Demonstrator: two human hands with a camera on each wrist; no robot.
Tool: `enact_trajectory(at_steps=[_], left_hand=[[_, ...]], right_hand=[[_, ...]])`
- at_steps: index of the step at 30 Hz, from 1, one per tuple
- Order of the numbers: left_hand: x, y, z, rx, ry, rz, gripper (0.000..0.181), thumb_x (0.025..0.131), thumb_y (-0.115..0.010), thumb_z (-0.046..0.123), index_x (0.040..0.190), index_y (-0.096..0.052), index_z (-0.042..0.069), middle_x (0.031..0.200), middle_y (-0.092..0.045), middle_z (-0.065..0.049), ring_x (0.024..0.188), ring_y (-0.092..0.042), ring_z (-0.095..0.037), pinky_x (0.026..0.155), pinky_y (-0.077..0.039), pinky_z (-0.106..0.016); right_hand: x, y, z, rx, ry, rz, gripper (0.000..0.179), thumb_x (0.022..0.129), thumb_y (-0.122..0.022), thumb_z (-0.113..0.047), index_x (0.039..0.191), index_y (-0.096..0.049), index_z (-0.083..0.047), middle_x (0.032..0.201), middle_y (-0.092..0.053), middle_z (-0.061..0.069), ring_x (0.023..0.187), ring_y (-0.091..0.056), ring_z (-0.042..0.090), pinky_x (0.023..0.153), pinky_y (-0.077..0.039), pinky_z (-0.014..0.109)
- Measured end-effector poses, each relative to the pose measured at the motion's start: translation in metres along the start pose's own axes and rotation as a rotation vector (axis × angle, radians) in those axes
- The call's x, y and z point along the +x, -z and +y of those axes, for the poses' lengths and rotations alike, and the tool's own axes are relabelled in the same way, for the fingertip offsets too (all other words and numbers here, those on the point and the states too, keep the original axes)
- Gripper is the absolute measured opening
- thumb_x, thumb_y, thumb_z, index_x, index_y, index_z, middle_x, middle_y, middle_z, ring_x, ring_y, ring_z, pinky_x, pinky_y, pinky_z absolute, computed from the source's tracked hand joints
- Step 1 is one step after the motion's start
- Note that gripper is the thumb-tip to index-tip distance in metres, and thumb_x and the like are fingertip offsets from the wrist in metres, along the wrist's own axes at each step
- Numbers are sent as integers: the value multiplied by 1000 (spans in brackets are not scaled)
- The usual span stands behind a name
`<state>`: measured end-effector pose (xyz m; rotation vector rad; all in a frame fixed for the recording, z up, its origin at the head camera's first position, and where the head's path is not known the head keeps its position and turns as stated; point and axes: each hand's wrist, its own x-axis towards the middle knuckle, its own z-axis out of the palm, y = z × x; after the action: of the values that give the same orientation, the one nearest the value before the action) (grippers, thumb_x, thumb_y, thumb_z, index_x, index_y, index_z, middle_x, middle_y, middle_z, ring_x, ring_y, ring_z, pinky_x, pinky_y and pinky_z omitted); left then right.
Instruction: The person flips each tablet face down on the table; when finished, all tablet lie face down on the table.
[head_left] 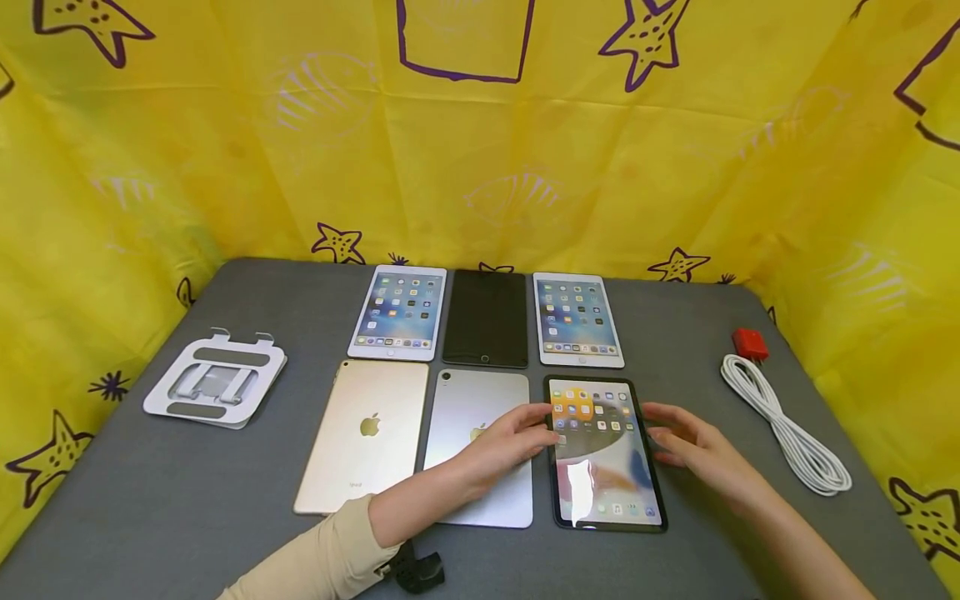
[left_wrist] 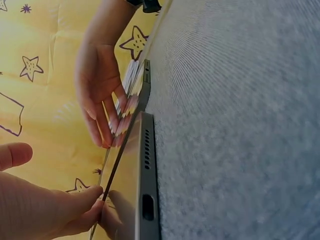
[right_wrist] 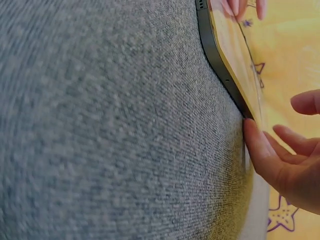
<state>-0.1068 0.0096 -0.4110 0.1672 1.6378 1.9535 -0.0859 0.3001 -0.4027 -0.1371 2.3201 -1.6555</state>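
Note:
In the head view a dark-rimmed tablet (head_left: 603,454) lies face up with its home screen lit. My left hand (head_left: 513,442) reaches over a silver tablet (head_left: 480,492) lying back up, and its fingertips are at the lit tablet's left edge. On the opposite side my right hand (head_left: 693,446) has its fingertips at the right edge. The right wrist view shows a finger of the right hand (right_wrist: 287,157) touching the tablet's dark side (right_wrist: 225,77). Fingers of both hands are extended or loosely bent, not curled round the tablet. The left hand (left_wrist: 55,207) also shows in the left wrist view.
Behind lie two white-framed lit tablets (head_left: 397,312) (head_left: 577,319) and a dark-screened tablet (head_left: 485,317). A gold tablet (head_left: 367,450) lies left of the silver one. A white folding stand (head_left: 213,379) sits far left; a red charger (head_left: 750,343) and white cable (head_left: 787,429) lie right.

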Motion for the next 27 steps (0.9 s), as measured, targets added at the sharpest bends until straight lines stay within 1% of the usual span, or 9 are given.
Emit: enact_trajectory(at_steps=[3, 6, 9, 11, 14, 17, 21, 24, 27], left_hand=[[0, -1, 1, -24, 25, 13, 60, 90, -60, 11, 142, -38, -8, 149, -34, -25, 134, -40, -32, 110, -35, -43], [0, -1, 2, -47, 43, 19, 62, 90, -61, 11, 143, -36, -8, 150, -32, -26, 135, -39, -33, 110, -34, -43], [0, 1, 3, -87, 58, 13, 64, 91, -60, 11, 145, -33, -8, 152, -30, -26, 137, -36, -32, 110, -34, -42], [0, 3, 4, -128, 69, 2, 64, 92, -59, 11, 146, -30, -9, 152, -29, -26, 138, -35, -33, 110, -34, -42], [2, 8, 5, -202, 85, -16, 63, 94, -56, 10, 146, -27, -12, 150, -30, -27, 138, -34, -35, 111, -33, -42], [4, 12, 7, -261, 109, -20, 61, 94, -54, 8, 145, -26, -14, 148, -32, -28, 137, -34, -37, 112, -32, -43], [6, 15, 10, -291, 136, -24, 60, 95, -53, 8, 143, -26, -15, 147, -33, -29, 137, -35, -38, 113, -29, -43], [7, 17, 11, -288, 142, -41, 49, 96, -50, 8, 136, -34, -17, 145, -34, -29, 137, -35, -39, 114, -27, -44], [8, 19, 11, -277, 153, -56, 33, 97, -48, 9, 121, -46, -13, 142, -38, -30, 136, -37, -39, 114, -27, -44]], right_hand=[[0, -1, 0, 20, -19, 0, 52, 102, -51, -14, 143, -33, 12, 143, -36, 35, 109, -55, -1, 85, -55, 34], [1, 0, 1, 32, -28, -4, 52, 102, -50, -13, 143, -31, 13, 143, -35, 36, 108, -55, -1, 86, -55, 36], [1, 0, 1, 50, -38, -9, 53, 102, -50, -13, 144, -29, 13, 143, -34, 37, 109, -54, -1, 86, -54, 36], [2, 1, 2, 69, -46, -8, 53, 103, -49, -14, 144, -29, 13, 143, -33, 37, 110, -53, 0, 86, -54, 36], [2, 1, 3, 96, -57, -4, 54, 103, -49, -15, 145, -28, 13, 143, -33, 37, 110, -54, 0, 86, -55, 37], [2, 1, 3, 112, -63, 5, 54, 103, -48, -15, 145, -28, 12, 143, -33, 37, 108, -55, -1, 85, -55, 36], [2, 1, 4, 116, -64, 13, 55, 103, -49, -15, 145, -28, 12, 143, -34, 37, 108, -55, -1, 84, -55, 36], [2, 1, 4, 115, -62, 13, 55, 103, -50, -16, 145, -28, 12, 143, -34, 37, 108, -54, -1, 84, -55, 36], [2, 1, 5, 114, -59, 8, 55, 103, -50, -15, 145, -28, 12, 142, -34, 37, 108, -55, -1, 85, -55, 36]])
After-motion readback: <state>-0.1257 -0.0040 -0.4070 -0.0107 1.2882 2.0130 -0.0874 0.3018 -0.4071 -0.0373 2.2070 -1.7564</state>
